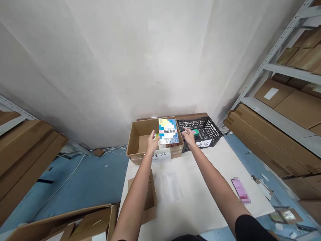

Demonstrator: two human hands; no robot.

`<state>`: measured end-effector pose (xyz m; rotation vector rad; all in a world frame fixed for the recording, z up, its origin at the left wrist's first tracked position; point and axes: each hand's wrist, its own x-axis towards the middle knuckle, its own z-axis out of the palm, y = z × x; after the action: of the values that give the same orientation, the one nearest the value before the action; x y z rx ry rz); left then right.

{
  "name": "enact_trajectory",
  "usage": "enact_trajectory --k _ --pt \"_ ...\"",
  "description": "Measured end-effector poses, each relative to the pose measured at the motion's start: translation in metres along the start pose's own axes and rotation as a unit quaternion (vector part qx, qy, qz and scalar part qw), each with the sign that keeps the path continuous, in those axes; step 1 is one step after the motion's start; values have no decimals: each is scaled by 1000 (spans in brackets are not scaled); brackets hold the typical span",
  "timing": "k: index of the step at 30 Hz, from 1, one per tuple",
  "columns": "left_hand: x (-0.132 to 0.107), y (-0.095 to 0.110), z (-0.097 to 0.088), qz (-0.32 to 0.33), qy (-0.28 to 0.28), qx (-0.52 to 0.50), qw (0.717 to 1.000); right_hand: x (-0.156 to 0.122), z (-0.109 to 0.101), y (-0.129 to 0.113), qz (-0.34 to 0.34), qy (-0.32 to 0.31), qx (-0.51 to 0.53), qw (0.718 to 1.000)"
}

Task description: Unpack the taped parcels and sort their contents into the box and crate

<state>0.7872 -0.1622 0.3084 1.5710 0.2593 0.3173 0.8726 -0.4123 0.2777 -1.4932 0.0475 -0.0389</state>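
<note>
A book (168, 131) with a blue, white and yellow cover is tilted over the right part of an open cardboard box (139, 154). My left hand (152, 142) is at the book's left edge, thumb tip against or very near it, index finger spread away. Just right of the book, my right hand (189, 137) is held above the near left side of a black plastic crate (213, 139), fingers apart and a small gap from the cover. A green packet (195, 132) lies in the crate, partly behind that hand. Paper signs (162, 155) with writing hang on both containers' fronts.
On the white table (195, 187) lie a clear plastic bag (168, 187), a small open carton (149, 201) under my left forearm, and a phone (240, 190) at right. Shelves with cartons (273, 144) flank both sides. A large box (92, 224) stands at lower left.
</note>
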Motion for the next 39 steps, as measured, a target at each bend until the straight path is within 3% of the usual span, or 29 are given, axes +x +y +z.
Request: enact_trajectory --k 2,4,8,12,16,21,23,25,29,31,34,37,39 --pt "-3 -20 -8 -2 4 31 1000 -4 -6 21 8 31 -25 999" --pt "-19 -49 -15 -6 -3 60 998 -21 -14 47 11 22 -36 999" --pt "-70 -119 -22 -58 -34 141 988 -74 -28 112 50 -13 -85 995" --pt "-131 -183 -8 -147 -91 216 961 -132 -40 179 142 -80 -222 961" --pt "-188 -229 19 -226 -159 317 907 -192 -58 233 163 -212 -402 876" --pt "-250 -271 35 -327 -166 364 856 -261 -94 273 103 -428 -567 697" --pt "-271 -283 36 -349 -161 344 857 -279 -106 281 87 -448 -582 673" --pt "-288 -292 42 -346 -147 291 880 -290 -114 286 85 -429 -563 701" --pt "-308 -294 71 -326 -129 197 916 -296 -114 284 177 -328 -407 834" --pt "-313 -285 88 -307 -133 155 930 -294 -113 275 233 -257 -278 896" --pt "-319 -258 97 -264 -137 4 955 -284 -113 248 264 -191 -96 940" --pt "-321 -224 69 -229 -114 -84 963 -270 -109 210 268 -157 3 951" --pt "-318 -204 29 -196 -71 -6 978 -261 -97 181 258 -139 33 956"
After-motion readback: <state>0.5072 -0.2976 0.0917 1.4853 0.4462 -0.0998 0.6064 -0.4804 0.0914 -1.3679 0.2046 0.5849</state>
